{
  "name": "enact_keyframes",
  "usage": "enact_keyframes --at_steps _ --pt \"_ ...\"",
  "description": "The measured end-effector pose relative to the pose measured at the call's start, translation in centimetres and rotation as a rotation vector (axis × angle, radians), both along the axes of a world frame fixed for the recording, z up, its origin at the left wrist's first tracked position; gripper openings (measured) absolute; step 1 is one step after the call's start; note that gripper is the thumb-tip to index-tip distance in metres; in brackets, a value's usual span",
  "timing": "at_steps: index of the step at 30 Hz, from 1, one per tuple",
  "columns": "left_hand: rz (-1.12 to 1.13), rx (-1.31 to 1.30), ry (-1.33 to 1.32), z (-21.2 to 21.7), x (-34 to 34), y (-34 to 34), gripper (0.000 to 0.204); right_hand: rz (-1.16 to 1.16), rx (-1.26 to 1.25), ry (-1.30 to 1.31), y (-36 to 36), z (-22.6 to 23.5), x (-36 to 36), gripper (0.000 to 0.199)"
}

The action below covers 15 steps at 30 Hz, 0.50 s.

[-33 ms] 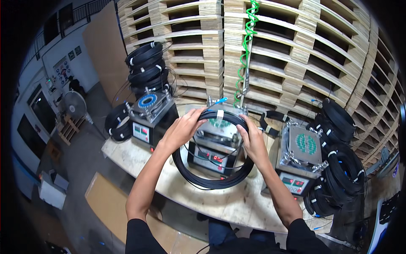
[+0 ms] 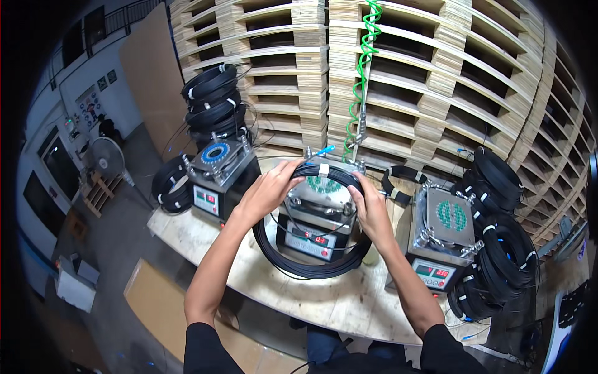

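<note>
A large coil of black cable (image 2: 311, 272) is held up in front of me by its far side. My left hand (image 2: 271, 190) is closed round the coil's upper left, and my right hand (image 2: 372, 209) grips its upper right. Between them a white band (image 2: 324, 170) wraps the strands. A blue-tipped cable end (image 2: 326, 150) sticks up just beyond my left fingers. Behind the coil, partly hidden by it, stands the middle polishing-type machine (image 2: 309, 242), with a metal top plate, a ring of green pieces and a lit red display.
A similar machine with a blue ring (image 2: 217, 153) stands left, another with green pieces (image 2: 451, 214) right, all on a wooden table (image 2: 293, 305). Stacked black coils (image 2: 213, 100) rise at back left; more coils (image 2: 507, 262) crowd the right. Wooden pallets (image 2: 411, 81) and a green spiral hose (image 2: 361, 75) stand behind.
The whole view has shifted very slightly. Both hands keep their hold on the coil, and the lit displays show different figures.
</note>
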State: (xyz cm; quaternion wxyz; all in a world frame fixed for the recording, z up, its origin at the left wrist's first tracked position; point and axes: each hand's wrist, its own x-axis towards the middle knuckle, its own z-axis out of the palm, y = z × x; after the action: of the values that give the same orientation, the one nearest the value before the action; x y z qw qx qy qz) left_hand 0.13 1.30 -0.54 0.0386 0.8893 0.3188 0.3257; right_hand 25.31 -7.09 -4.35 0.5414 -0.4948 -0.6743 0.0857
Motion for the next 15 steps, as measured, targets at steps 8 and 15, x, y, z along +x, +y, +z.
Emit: enact_keyframes --at_steps 8,15 --pt "-0.252 -0.075 -0.027 -0.3 -1.0 9.6 0.039 -0.233 -0.025 0.152 5.4 -0.3 -3.2 0.03" --pt "-0.442 -0.29 -0.091 -4.2 -1.0 10.8 0.041 -0.34 -0.136 0.276 5.1 -4.1 -3.5 0.032"
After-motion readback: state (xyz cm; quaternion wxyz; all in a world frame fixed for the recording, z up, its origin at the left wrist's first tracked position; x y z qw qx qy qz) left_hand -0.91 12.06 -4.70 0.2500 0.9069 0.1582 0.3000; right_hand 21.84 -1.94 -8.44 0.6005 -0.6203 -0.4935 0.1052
